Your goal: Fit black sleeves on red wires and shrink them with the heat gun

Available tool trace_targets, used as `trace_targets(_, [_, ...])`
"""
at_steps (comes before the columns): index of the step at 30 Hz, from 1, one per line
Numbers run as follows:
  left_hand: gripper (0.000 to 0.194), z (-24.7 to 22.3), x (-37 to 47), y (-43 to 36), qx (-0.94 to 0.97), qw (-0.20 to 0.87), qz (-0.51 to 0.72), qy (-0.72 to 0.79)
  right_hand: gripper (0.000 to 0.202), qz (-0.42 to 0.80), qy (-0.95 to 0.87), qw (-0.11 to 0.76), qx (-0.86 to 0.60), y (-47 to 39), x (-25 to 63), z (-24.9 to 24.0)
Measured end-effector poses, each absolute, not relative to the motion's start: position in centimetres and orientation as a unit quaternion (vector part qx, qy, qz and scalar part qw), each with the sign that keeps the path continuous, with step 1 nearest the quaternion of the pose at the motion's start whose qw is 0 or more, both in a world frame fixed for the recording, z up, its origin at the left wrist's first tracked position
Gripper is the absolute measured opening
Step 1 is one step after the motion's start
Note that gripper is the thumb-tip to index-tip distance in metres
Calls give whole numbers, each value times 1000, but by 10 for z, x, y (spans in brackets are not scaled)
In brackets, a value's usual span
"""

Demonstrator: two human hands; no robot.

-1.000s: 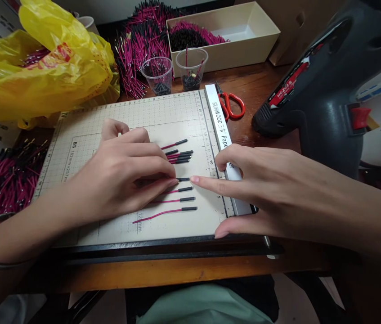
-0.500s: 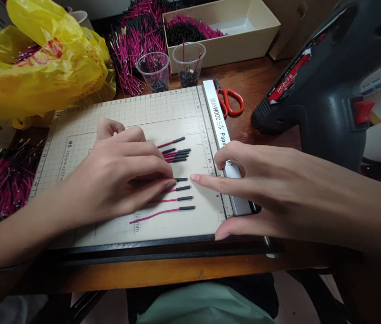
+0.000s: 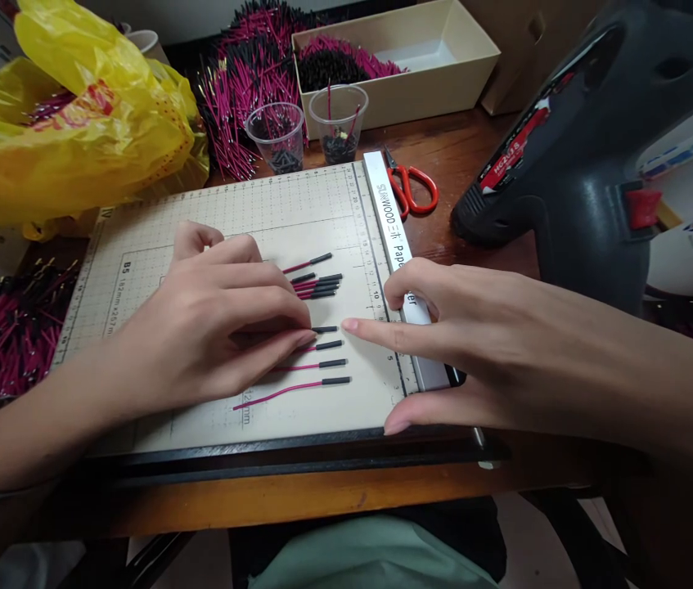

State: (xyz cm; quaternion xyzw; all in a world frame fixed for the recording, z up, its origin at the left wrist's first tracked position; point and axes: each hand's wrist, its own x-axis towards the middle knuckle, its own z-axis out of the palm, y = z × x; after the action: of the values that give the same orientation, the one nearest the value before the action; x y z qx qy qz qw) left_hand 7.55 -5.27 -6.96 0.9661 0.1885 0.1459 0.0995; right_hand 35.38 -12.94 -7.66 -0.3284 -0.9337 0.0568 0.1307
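Between the thumb and forefinger of my left hand (image 3: 229,315) is a short magenta wire with a black sleeve (image 3: 325,330), its sleeved end poking out to the right. The forefinger of my right hand (image 3: 438,343) points at that end, touching or nearly so; its fingers are spread and hold nothing. Three similar wires lie in a row nearer me, the closest magenta wire (image 3: 285,394) fully in view. Farther off, a small cluster of wires (image 3: 318,286) is partly hidden by my left hand. All rest on a cream paper trimmer board (image 3: 199,425) printed with a grid.
The trimmer's silver rail (image 3: 383,204) runs under my right hand. Red-handled scissors (image 3: 416,192) lie beyond it. A hot-air gun (image 3: 567,147) stands at right. Behind are two plastic cups (image 3: 277,135), a cardboard box (image 3: 444,90), wire heaps (image 3: 236,106) and a yellow bag (image 3: 119,139).
The whole view has shifted slightly. Both hands keep nearly the same pose around the wire, and the other wires lie as before.
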Motion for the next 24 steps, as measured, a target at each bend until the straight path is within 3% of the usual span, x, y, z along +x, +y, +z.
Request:
trace_targets(6, [16, -66, 77, -52, 961, 99, 165, 198, 63, 81, -928, 143, -334, -129, 353, -73])
trace_targets(14, [19, -65, 83, -46, 954, 22, 186, 234, 63, 16, -917, 115, -381, -132, 347, -73])
trace_targets(24, [22, -68, 84, -46, 958, 19, 175, 225, 58, -2, -908, 119, -401, -134, 344, -78])
